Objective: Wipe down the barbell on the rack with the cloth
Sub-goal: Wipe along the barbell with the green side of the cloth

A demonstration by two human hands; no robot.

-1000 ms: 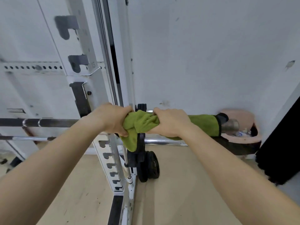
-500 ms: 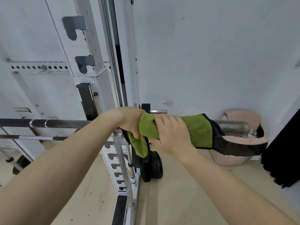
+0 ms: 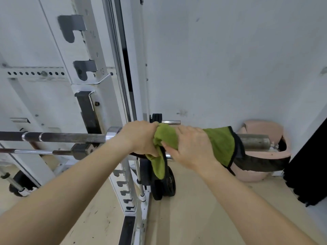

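The barbell (image 3: 67,137) lies horizontally across the white rack (image 3: 99,106), its dark shaft running in from the left and its bare grey sleeve end (image 3: 254,140) sticking out on the right. A green cloth with a black hem (image 3: 221,144) is wrapped over the sleeve between the collar and that end. My left hand (image 3: 141,137) grips the bunched left part of the cloth just right of the shiny collar. My right hand (image 3: 191,147) clasps the cloth around the sleeve, right beside the left hand. A tail of cloth hangs down below the hands.
A second thinner bar (image 3: 35,152) runs lower on the rack. Black weight plates (image 3: 166,184) stand on the wooden floor under the sleeve. A pink bin with a black liner (image 3: 261,172) sits against the white wall at right, beside a black object (image 3: 307,165).
More bare sleeve shows at the right end, as the cloth's right edge has drawn leftward. My right hand has rolled further over the sleeve. The shiny collar now shows left of my left hand.
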